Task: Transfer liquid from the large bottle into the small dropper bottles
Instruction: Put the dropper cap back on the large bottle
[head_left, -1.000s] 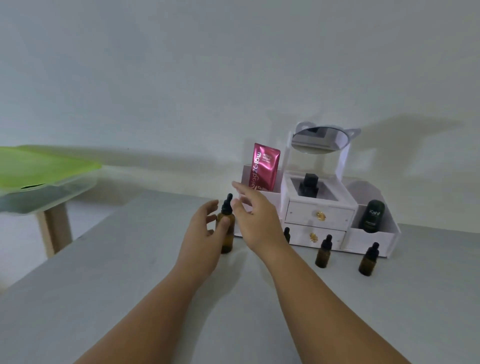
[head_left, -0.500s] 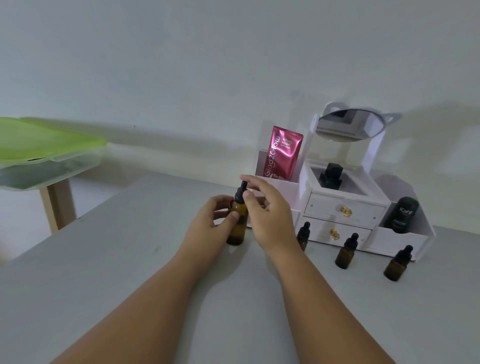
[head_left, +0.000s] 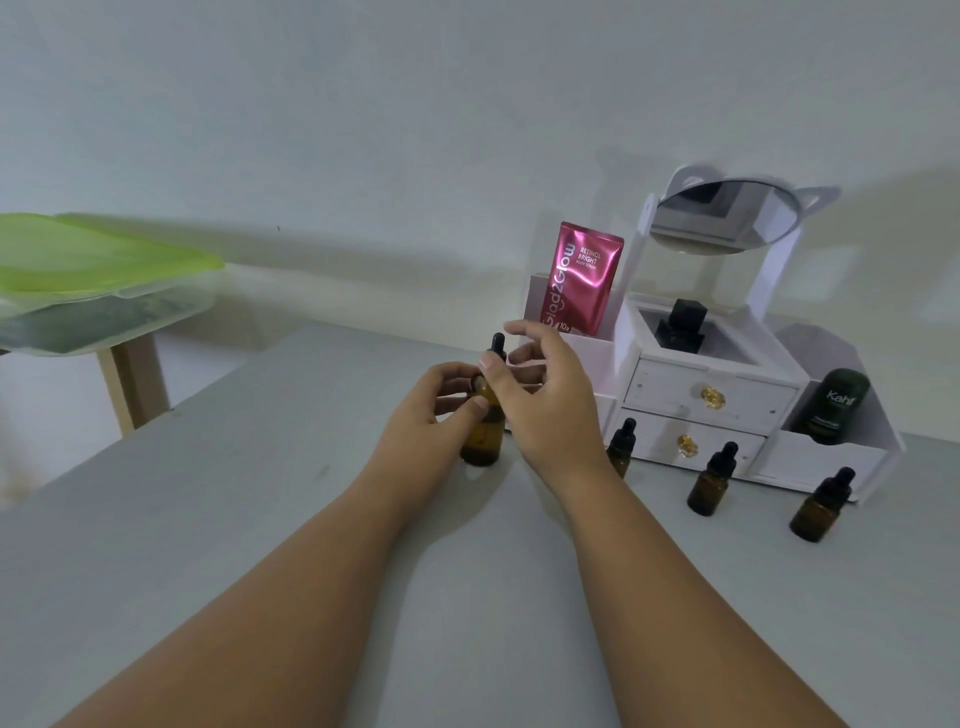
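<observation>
Left hand (head_left: 439, 410) is gripping the large bottle (head_left: 483, 431) steady on the bench (head_left: 260, 519) while right hand (head_left: 545, 400) is pinching its dropper cap (head_left: 497, 349), apparently to unscrew it.

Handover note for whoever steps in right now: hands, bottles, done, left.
Left hand: gripping the large bottle, which stands on the table.
Right hand: fingers at its dropper cap; whether it is loosened, cannot tell.
Three small dropper bottles stand capped in front of the white organizer.
Done: large bottle in hand. Left: uncap it, open the small ones, transfer liquid.
</observation>
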